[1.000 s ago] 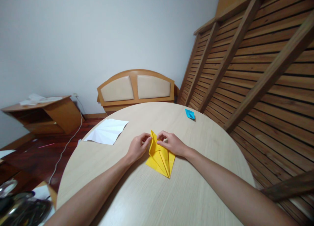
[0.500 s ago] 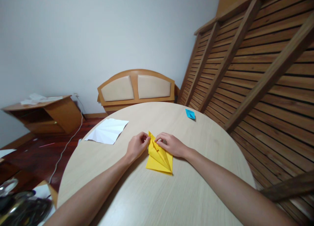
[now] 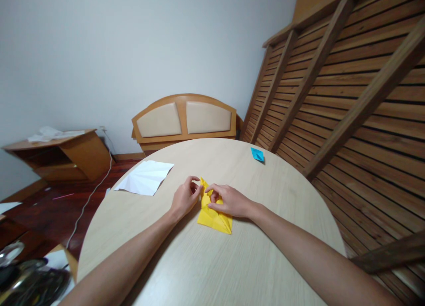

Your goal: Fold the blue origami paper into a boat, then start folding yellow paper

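Observation:
A folded sheet of yellow paper point(image 3: 213, 220) lies on the round table, its narrow tip pointing away from me and its wide edge toward me. My left hand point(image 3: 186, 198) pinches the upper left edge close to the tip between thumb and fingers. From the right, my right hand point(image 3: 232, 200) reaches over the middle of the paper, fingers curled and thumb lower down, gripping a folded layer. That hand hides part of the creases and the right side of the sheet.
A creased white sheet point(image 3: 146, 177) lies at the left of the pale wooden table point(image 3: 265, 248). Near the far right edge sits a small blue folded paper point(image 3: 257, 154). Wooden slats point(image 3: 332, 120) lean along the right; a headboard point(image 3: 184, 116) stands behind.
My right hand has shifted down and left over the paper, its thumb lower now. The lower right corner of the yellow paper has moved slightly. My left hand stays near the tip.

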A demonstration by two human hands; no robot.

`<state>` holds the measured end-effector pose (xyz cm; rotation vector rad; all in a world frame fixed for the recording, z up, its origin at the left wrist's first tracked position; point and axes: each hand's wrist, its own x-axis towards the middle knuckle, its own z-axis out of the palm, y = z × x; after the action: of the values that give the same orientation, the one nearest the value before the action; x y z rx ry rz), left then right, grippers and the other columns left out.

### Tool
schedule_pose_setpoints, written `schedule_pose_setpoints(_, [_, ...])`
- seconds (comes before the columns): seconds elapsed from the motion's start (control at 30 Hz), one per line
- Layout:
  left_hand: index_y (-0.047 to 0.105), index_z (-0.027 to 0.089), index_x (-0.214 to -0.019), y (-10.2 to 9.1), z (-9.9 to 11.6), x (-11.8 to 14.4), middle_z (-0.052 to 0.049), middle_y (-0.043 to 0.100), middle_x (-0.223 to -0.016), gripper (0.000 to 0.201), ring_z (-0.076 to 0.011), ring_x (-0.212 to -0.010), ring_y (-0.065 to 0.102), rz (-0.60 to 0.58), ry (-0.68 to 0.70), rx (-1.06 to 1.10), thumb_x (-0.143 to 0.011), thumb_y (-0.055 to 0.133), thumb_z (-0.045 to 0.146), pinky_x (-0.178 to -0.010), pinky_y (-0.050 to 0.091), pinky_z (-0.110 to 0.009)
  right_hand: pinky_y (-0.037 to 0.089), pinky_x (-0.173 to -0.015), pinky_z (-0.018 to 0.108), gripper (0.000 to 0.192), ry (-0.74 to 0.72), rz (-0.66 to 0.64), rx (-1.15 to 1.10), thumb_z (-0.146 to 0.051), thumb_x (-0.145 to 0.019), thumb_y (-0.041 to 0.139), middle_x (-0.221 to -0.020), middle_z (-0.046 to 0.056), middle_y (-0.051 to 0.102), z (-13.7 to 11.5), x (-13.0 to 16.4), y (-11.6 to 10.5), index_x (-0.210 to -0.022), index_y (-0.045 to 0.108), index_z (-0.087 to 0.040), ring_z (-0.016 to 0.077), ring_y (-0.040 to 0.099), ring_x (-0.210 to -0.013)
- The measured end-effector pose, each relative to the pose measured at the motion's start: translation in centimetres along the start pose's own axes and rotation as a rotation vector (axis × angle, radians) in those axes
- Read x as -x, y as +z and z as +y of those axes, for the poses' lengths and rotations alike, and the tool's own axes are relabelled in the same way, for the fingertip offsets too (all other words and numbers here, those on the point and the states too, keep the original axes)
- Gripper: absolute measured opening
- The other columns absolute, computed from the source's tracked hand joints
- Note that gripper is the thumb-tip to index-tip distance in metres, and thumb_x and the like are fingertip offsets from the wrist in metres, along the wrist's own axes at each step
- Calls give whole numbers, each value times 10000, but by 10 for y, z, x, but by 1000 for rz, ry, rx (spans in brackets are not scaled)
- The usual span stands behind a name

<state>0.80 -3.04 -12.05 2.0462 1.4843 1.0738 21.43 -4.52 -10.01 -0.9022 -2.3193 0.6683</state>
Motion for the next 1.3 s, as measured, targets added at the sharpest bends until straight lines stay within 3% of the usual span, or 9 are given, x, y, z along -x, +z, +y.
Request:
schedule_pose_setpoints(0.2, [537, 178, -1184, 0, -3, 0, -3, 679, -774, 344, -142, -632, 611, -96, 60, 147, -875, 568, 326, -569, 434, -239, 451, -709, 274, 442, 83, 41, -70, -216, -830, 660, -809, -17, 668, 9, 0, 0, -1246, 510, -208, 158, 636, -737])
schedule_pose_setpoints(0.37, [532, 186, -1210, 1, 5, 2, -29, 696, -879, 354, -129, -654, 604, -81, 120, 205, -881, 571, 308, -585, 460, -236, 463, -692, 272, 451, 138, 238, -162, -349, -885, 628, -848, 11, 644, 12, -3, 0, -1275, 483, -174, 149, 606, -733])
schedule_pose_setpoints(0.47, [531, 188, -1223, 1, 10, 4, -46, 712, -907, 356, -143, -701, 628, -82, 142, 212, -890, 574, 309, -620, 478, -251, 456, -660, 262, 509, 157, 288, -229, -423, -884, 636, -801, -7, 617, 15, -5, 0, -1306, 511, -168, 137, 570, -684])
schedule_pose_setpoints(0.63, [540, 190, -1197, 0, 12, 5, -46, 722, -900, 340, -148, -714, 627, -82, 168, 220, -889, 594, 324, -631, 475, -258, 417, -603, 250, 358, 187, 271, -295, -470, -908, 588, -745, 0, 608, 15, -5, -1, -1074, 676, -165, 136, 531, -657])
schedule_pose_setpoints(0.8, [541, 194, -1192, 1, 11, 5, -41, 722, -887, 333, -150, -732, 634, -96, 179, 235, -893, 596, 329, -665, 481, -268, 380, -582, 248, 334, 176, 284, -346, -464, -881, 619, -699, -21, 564, 10, -7, -3, -1012, 688, -165, 129, 486, -626])
schedule_pose_setpoints(0.97, [535, 190, -1201, 1, 14, 7, -47, 726, -904, 344, -157, -767, 646, -128, 190, 245, -896, 596, 337, -678, 489, -270, 387, -613, 253, 232, 127, 324, -254, -391, -835, 669, -746, -1, 569, 7, -11, -5, -801, 688, -163, 129, 491, -667])
schedule_pose_setpoints(1.07, [549, 179, -1202, -1, 17, 9, -62, 726, -921, 332, -170, -772, 646, -130, 166, 243, -912, 567, 340, -636, 496, -268, 415, -642, 266, 230, 135, 383, -282, -389, -842, 647, -764, 10, 589, 8, -12, -7, -789, 663, -166, 145, 525, -697])
schedule_pose_setpoints(1.3, [648, 168, -969, -6, 19, 7, -79, 717, -985, 223, -201, -859, 651, -120, 172, 150, -924, 510, 336, -760, 518, -324, 440, -642, 270, 279, 154, 517, -332, -451, -875, 606, -749, 2, 584, 17, -11, -13, -795, 578, -186, 151, 536, -684])
